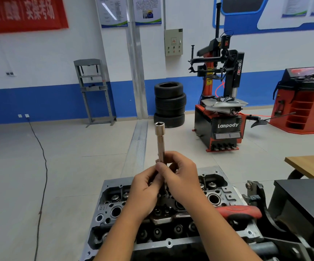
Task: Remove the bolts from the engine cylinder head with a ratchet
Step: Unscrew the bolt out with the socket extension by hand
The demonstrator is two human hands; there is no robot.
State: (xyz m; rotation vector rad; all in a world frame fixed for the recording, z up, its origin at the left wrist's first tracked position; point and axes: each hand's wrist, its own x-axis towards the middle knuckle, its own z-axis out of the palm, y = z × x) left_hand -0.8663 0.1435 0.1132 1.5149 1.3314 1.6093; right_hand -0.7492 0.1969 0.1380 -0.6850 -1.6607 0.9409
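Hands meet above the middle of the engine cylinder head [171, 242], both wrapped round one tool. The left hand [144, 193] curls its fingers about the lower part of a long deep socket [160, 140], and the right hand [182, 178] clasps the same shaft just above, thumb pressed across its front. The socket stands upright, its open hex mouth at the top, its metal a dull bronze-tinted chrome with a wider collar at the upper end. Its lower end is hidden behind the fingers, so what it joins there cannot be told; it may be an extension bar.

The cylinder head is a grey cast block, seen from above with its top bare: round dark bores along the near left side, valve springs and retainers in rows, small bolt holes along the pale machined rim, and oily black recesses between. Across its right side lies a ratchet handle [239, 211] with a red and black grip, resting on the casting and reaching toward the right edge. A black engine stand bracket [261, 202] holds the head at that right edge.

Beyond, on the tiled floor, stand a stack of tyres [170, 104], a tyre changer [222, 102] and a grey shop press [94, 91].
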